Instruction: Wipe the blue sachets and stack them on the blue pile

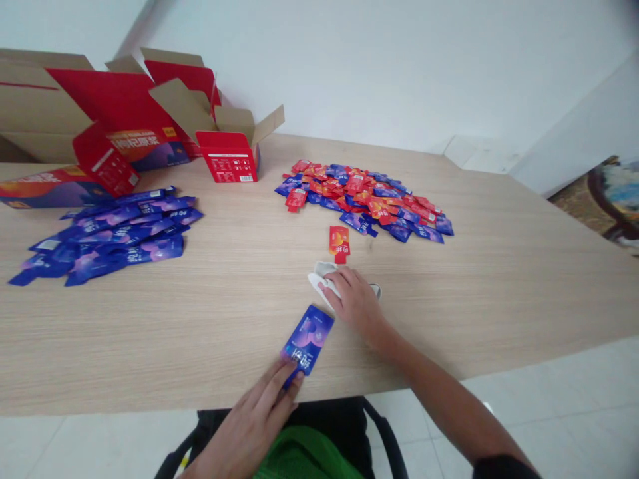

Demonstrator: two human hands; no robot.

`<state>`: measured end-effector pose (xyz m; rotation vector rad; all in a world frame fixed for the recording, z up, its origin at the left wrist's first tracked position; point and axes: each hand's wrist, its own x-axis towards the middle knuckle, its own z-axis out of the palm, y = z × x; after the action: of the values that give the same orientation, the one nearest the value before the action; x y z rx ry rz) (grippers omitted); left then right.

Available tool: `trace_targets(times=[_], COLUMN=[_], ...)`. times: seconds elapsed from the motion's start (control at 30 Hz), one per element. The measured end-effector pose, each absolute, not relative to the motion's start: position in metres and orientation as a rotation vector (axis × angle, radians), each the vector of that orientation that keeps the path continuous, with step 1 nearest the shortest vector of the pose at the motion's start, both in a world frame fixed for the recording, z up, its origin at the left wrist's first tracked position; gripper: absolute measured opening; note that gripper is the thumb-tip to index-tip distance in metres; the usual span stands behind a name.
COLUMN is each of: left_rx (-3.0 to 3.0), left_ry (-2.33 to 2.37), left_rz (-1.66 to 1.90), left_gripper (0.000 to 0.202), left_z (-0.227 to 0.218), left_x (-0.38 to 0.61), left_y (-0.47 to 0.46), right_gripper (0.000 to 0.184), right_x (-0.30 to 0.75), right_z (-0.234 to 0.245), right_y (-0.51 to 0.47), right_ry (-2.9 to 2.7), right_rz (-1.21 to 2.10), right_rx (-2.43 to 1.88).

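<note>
Blue pouch (310,332), one: flat on the table (200,332), near end under the outstretched fingers of my left hand (262,412). White cloth (324,268), one (crumpled): bunched in my right hand (357,303), beyond the pouch. Hands apart.

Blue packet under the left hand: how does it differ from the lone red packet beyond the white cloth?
The blue packet looks larger than the red packet. The blue packet lies slanted; the red packet, nearly straight in view. Both lie on the table.

Forward-down head view over table (499,293)
</note>
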<state>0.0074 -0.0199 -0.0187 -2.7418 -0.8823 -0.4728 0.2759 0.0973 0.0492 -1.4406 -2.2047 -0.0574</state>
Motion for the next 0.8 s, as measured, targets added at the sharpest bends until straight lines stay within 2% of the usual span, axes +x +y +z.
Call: trace_targets(times=[0.13,0.23,0.37,0.53,0.67,0.8], left_rx=[-2.799,-2.848,-2.844,-2.812,-2.801,-2.805], left_ry=[-0.84,-0.848,-0.804,-0.821,-0.848,-0.862], left_rz=[-0.56,-0.643,-0.725,-0.862,-0.871,-0.885], left_gripper=[0.035,0.029,0.036,0.031,0.027,0.026], left_z=[-0.02,-0.02,-0.02,-0.014,-0.001,0.007], left_x=[0.008,0.008,0.005,0.005,0.008,0.009], left_y=[-0.018,-0.016,-0.014,-0.013,-0.012,-0.011], right_gripper=[0.018,0.019,0.018,0.015,0.018,0.019], right_x=[0.24,0.224,0.249,0.278,0.247,0.223], right_z=[0.045,0.027,0.018,0.047,0.055,0.03], right_y=[0.046,0.03,0.068,0.101,0.056,0.027], right_ry=[-2.319,-2.521,-2.43,-2.223,-2.241,-2.519], right_rz=[0.109,0.104,-0.02,-0.151,0.034,0.087], right_rx=[-1.183,-1.106,-1.346,-1.53,-1.297,-1.136])
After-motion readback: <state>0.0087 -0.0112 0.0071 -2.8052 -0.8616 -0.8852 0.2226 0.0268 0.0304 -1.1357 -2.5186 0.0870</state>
